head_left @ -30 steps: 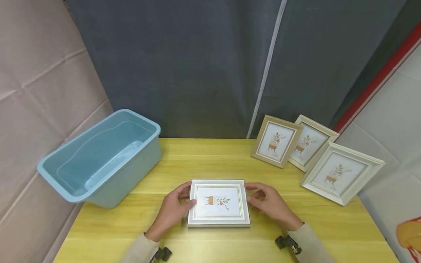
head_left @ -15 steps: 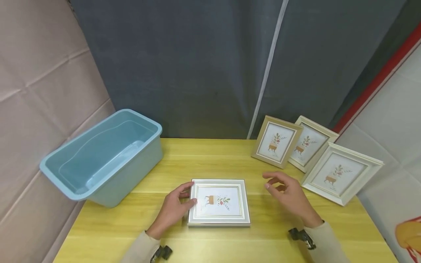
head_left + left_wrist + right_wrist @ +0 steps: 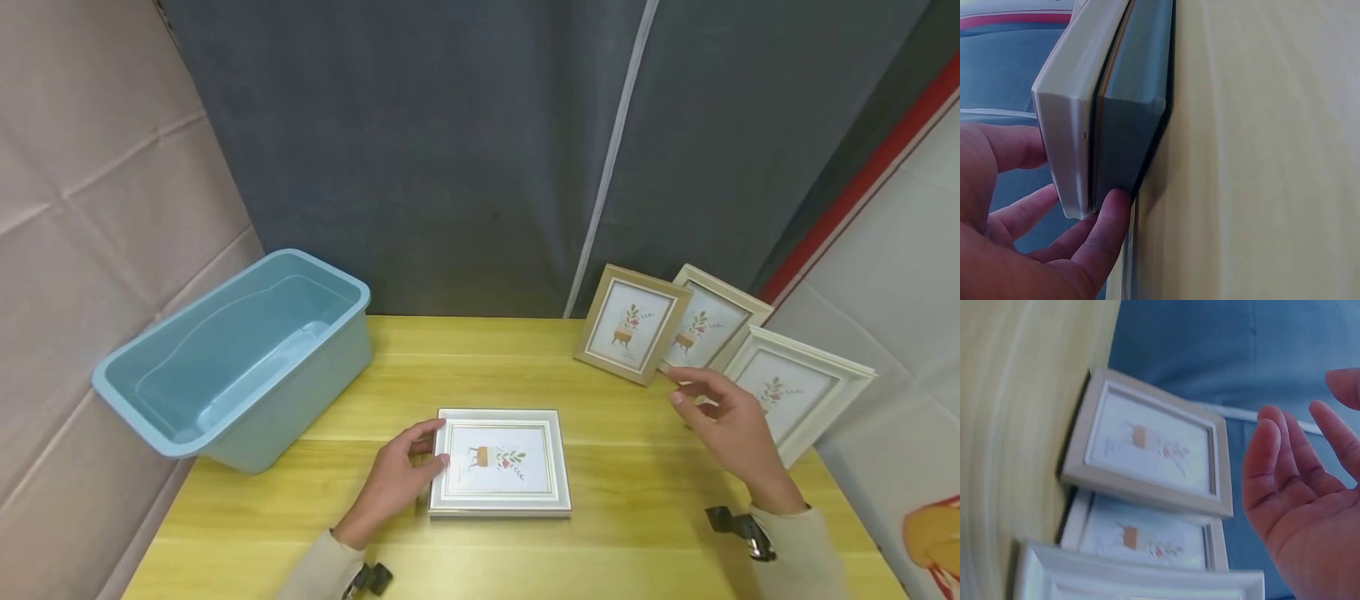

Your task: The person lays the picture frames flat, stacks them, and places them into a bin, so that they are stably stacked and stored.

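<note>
In the lower middle of the head view, the white frame lies flat on the counter, its long axis going from left to right. My left hand is at its left short side: the thumb lies over the border and the other fingers are against the edge, so it holds there. In the left wrist view I see a second, greyish layer under the white part, but I cannot tell what it is.

My right hand is well apart from my left. Its fingers are loosely bent and hold nothing. It hangs at the right of the picture and hides a part of the front cream frame; I see no contact with it. From this hand, the tan frame is to the upper left, and the rear cream frame is almost straight above, partly covered by the tan one. All three stand tilted back, so my right hand is clearly the nearer one for them. The blue tub, at the left, is nearer to my left hand.
</note>
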A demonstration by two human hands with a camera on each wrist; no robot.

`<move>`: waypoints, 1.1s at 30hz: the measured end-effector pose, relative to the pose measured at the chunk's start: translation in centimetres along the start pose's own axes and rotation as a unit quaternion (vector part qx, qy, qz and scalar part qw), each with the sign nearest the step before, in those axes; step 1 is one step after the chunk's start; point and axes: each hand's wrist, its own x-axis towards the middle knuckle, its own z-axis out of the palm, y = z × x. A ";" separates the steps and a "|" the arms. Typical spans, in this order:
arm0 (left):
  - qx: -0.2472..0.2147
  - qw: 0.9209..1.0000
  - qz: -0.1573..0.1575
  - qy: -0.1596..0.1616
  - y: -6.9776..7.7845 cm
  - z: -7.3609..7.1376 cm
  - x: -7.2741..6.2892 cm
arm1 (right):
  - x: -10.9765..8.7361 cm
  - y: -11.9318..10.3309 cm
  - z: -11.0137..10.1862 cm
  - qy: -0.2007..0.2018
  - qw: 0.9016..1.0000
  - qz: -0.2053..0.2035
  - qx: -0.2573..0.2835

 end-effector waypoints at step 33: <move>-0.006 1.000 0.003 -0.028 -0.3 -0.2 0.1 | 0.5 5.9 -10.4 0.239 0.949 0.188 -0.088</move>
